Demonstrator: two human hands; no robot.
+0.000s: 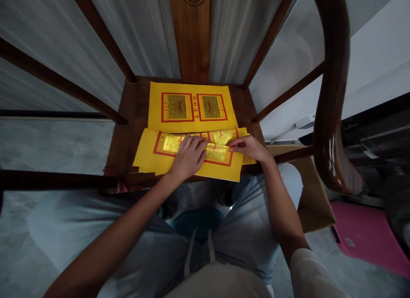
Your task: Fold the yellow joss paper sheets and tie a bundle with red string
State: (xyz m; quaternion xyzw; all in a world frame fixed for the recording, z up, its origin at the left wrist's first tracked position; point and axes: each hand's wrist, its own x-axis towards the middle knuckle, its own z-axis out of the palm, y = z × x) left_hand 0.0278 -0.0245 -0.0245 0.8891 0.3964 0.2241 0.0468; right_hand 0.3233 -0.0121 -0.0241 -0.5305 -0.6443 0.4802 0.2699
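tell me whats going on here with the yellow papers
A person sits facing a wooden chair and works on its seat. Both hands press on a yellow sheet with red and gold print: the left hand lies flat on it, the right hand pinches its folded edge. A second, flat sheet lies behind it.

We saw one paper sheet [192,106] lying at the back of the chair seat [134,114], another folded sheet [192,159] before it, both hands upon that.
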